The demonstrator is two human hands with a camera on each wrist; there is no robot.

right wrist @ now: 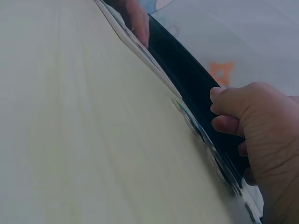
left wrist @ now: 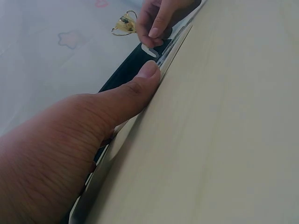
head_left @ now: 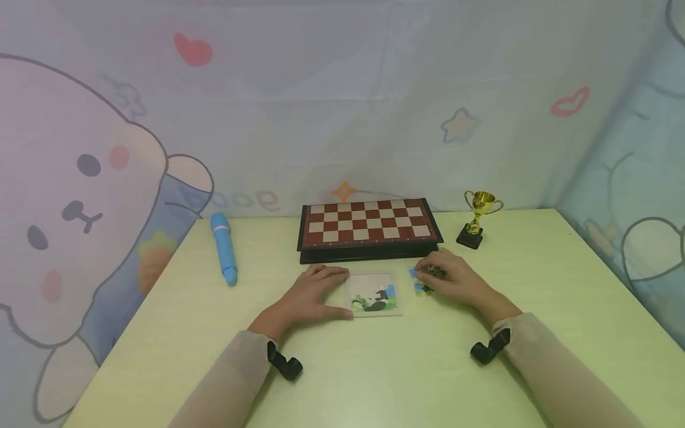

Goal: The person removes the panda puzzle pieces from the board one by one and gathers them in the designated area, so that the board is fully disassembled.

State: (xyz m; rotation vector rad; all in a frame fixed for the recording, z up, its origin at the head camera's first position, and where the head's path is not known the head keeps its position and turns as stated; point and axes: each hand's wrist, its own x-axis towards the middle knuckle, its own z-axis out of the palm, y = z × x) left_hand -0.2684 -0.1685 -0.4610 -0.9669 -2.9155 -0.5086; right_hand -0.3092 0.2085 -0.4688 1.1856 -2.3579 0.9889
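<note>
A small square puzzle tray lies on the table, its lower part filled with a panda picture. My left hand spreads round the tray's left side, thumb at the near corner and fingers at the far one. In the left wrist view, that thumb rests along the tray's edge. My right hand is over several loose puzzle pieces right of the tray. A blue bit shows at its fingertips, and the left wrist view shows a pale puzzle piece under its curled fingers. The fingers partly hide the pile.
Behind the tray lies a black chess box with a red-and-white checkered top. A gold trophy cup on a black base stands at the back right. At the back left is a blue pen-shaped object. A printed curtain hangs behind the table.
</note>
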